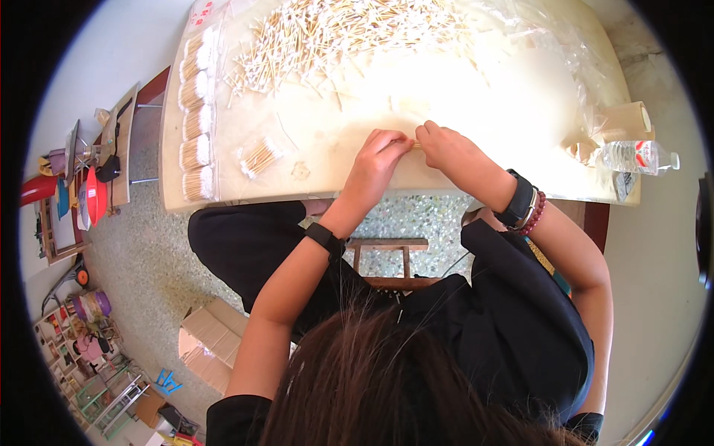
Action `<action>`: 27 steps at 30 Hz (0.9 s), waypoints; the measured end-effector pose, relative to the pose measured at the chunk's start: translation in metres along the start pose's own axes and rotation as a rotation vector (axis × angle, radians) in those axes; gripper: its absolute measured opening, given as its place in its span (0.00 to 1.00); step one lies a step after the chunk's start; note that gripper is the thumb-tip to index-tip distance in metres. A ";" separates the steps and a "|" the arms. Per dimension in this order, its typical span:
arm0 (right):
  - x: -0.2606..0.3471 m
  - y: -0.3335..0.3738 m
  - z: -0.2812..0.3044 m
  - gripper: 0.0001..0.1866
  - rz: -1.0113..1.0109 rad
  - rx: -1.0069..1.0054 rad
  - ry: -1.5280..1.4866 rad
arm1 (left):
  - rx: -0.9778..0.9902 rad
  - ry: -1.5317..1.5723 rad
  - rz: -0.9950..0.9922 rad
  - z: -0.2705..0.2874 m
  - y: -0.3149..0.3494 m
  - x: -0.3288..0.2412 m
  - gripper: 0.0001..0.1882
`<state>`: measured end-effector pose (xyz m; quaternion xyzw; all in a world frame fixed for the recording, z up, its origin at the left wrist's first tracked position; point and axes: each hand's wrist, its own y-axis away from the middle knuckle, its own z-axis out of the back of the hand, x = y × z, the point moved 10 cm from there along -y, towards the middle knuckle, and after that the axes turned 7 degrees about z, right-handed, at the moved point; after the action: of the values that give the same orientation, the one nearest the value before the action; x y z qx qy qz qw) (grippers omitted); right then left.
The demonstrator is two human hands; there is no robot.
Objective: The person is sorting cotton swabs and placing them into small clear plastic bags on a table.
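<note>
My left hand [375, 160] and my right hand [452, 151] meet over the near edge of the table, both with closed fingers. Between the fingertips shows a short bit of the wooden sticks of some cotton swabs [416, 145]; the rest is hidden by the fingers. Left of my hands lies a small loose bundle of cotton swabs [260, 157]. A big scattered heap of cotton swabs [357, 33] covers the far part of the tabletop. Along the left edge, several neat bundles of swabs [195, 152] stand in a row in clear plastic.
The pale table [312, 178] is overlit at its right. Crumpled clear plastic [558, 37], a cardboard roll [625, 119] and a clear plastic bottle [639, 157] lie on the right side. A wooden stool [394, 282] stands below; an open cardboard box [212, 338] is on the floor.
</note>
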<state>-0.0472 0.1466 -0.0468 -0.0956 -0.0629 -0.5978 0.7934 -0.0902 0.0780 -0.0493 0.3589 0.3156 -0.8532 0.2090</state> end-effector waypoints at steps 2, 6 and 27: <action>0.003 -0.002 0.000 0.10 0.001 -0.012 0.072 | 0.001 0.003 0.004 0.001 0.000 0.001 0.08; 0.004 -0.004 0.001 0.08 0.001 -0.015 0.142 | 0.005 0.003 -0.013 0.000 0.000 -0.001 0.09; -0.003 0.011 -0.031 0.21 -0.642 0.366 -1.592 | 0.015 0.189 0.145 0.022 -0.010 -0.026 0.07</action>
<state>-0.0381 0.1449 -0.0782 -0.3334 -0.7165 -0.5284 0.3102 -0.0896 0.0731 -0.0141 0.4613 0.3007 -0.8005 0.2365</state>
